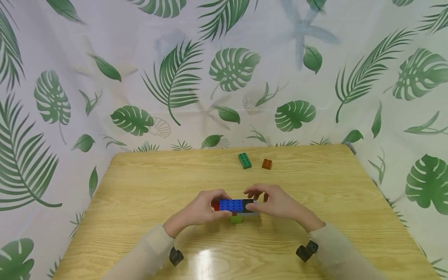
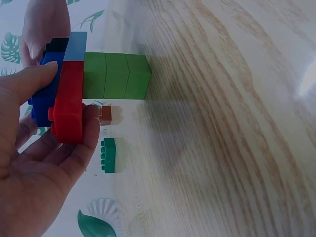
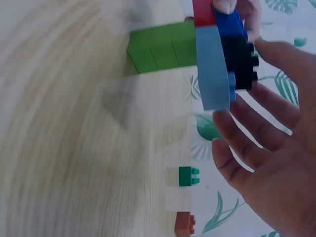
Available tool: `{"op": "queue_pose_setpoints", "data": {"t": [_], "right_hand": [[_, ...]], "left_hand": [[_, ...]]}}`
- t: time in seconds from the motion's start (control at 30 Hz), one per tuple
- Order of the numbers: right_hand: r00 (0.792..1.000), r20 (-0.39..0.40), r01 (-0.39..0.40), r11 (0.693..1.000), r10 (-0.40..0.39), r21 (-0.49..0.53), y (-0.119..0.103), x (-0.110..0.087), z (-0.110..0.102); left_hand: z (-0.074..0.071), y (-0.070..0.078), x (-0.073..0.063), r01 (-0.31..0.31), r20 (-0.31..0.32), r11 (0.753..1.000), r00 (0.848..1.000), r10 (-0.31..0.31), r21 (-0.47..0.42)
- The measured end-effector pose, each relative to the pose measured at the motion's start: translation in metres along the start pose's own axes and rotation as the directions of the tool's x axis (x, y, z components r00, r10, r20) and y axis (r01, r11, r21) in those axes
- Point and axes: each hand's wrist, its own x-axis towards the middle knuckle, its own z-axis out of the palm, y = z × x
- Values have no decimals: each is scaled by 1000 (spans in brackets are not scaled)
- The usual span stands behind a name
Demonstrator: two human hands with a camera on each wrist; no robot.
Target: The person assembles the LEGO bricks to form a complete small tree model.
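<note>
A toy-brick structure stands upright on the table, with a column of light green bricks (image 2: 117, 75) below. Across the column lie a red brick (image 2: 70, 94) and a light blue brick (image 3: 212, 69). Above these sit a blue brick (image 1: 231, 205) and a black brick (image 3: 238, 61) side by side. My left hand (image 1: 206, 206) grips the red and blue end, its thumb against the blue brick and fingers around the red one. At the other end, my right hand (image 1: 276, 202) has its thumb at the black brick; its fingers are spread and loosely bent.
A dark green brick (image 1: 245, 160) and a smaller orange-brown brick (image 1: 267, 163) lie farther back on the wooden table (image 1: 157, 171). A leaf-patterned cloth (image 1: 189, 128) hangs behind and beside the table.
</note>
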Motion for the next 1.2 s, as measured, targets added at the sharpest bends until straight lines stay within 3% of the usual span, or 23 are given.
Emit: {"op": "queue_pose_setpoints", "data": {"t": [0.23,0.5,0.83,1.2], "right_hand": [[985,-172,-22,1000,20,-11,18,26,-5],[949,-284,-145,989,139,-2,42,60,2],[909,-370,-212,977,194,-8,67,92,17],[870,-374,-352,936,322,-13,75,113,22]], "left_hand": [[0,0,0,3,4,1000,1000,-3,-4],[1,-2,1,-15,0,1000,1000,16,-11],[0,-2,0,-2,1,1000,1000,2,4],[0,-2,1,-6,3,1000,1000,6,11]]}}
